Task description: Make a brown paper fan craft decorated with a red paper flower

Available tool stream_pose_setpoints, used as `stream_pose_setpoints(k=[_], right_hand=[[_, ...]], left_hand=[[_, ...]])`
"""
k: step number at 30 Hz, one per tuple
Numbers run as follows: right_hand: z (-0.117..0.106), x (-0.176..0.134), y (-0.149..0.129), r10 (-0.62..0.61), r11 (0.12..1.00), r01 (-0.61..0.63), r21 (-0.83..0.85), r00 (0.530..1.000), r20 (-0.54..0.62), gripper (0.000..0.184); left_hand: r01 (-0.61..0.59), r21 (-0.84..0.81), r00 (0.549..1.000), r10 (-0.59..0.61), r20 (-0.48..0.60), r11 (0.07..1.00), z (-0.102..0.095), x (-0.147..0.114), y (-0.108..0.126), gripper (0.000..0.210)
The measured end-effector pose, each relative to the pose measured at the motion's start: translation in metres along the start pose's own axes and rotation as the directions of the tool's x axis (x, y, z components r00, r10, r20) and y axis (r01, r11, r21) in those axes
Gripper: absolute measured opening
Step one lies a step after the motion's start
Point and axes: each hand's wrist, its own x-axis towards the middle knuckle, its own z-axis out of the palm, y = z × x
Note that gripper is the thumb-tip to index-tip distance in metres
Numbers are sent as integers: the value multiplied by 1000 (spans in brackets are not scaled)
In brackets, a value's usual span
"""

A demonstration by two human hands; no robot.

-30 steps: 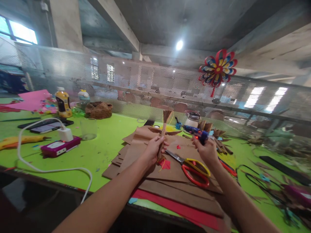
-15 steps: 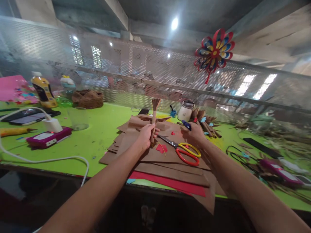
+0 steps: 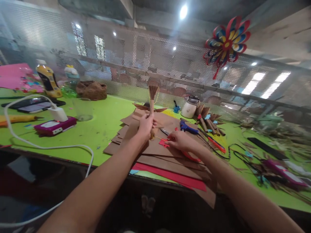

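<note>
My left hand [image 3: 146,125] is closed around the stem of a brown paper figure [image 3: 153,97], held upright with a pleated fan top and pleated wings at its sides. Fingers pinched together, my right hand [image 3: 181,140] is low over a red paper cutout [image 3: 164,142]. A thin yellow strand [image 3: 160,138] runs to those fingertips. Partly hidden beneath the right hand and forearm lie scissors [image 3: 191,157], with a blade and a red handle showing. A blue glue gun [image 3: 189,127] rests just beyond that hand. Stacked brown paper sheets [image 3: 131,142] lie under both hands.
Several rolled paper pieces [image 3: 207,121], a white jar [image 3: 190,106] and a small blue pot [image 3: 176,108] stand behind. A purple power strip [image 3: 55,126] with a white cable is at left. Black cords [image 3: 240,155] and dried scraps lie right. A perforated screen [image 3: 145,64] rises behind the table.
My right hand has let go of the blue glue gun, leaving it on the paper, and moved left to the red cutout and strand. The left hand still holds the paper figure.
</note>
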Motion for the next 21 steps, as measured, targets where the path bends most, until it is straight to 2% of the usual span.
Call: stream_pose_setpoints(k=[2,5,7,10,12,14,16,19,21], right_hand=[[8,3,-5,72,996,-72,46,997,-1,24],[19,6,-6,120,960,-121,252,993,18,43],[23,6,-7,140,917,-132,377,990,6,47],[20,3,-7,181,852,-133,507,982,-47,49],[13,0,-3,222,814,-112,571,967,-127,48],[4,-2,3,285,750,-66,658,930,-231,46],[-4,-3,9,347,617,20,787,891,-294,46],[-7,-2,12,383,386,157,909,869,-312,40],[-5,0,8,390,296,202,933,866,-312,35]], left_hand=[[-16,21,1000,17,-24,1000,-1,0,0,14],[-63,47,991,68,-111,997,-3,3,1,13],[-86,55,980,94,-177,995,-5,6,3,13],[-115,70,961,129,-245,991,-8,10,4,13],[-127,74,958,142,-248,989,-10,11,4,14],[-127,71,968,140,-209,989,-9,9,4,14],[-107,67,986,114,-125,992,-7,2,2,14],[-37,59,998,35,43,998,0,-12,-3,14],[-19,72,986,6,169,997,5,-21,-7,15]])
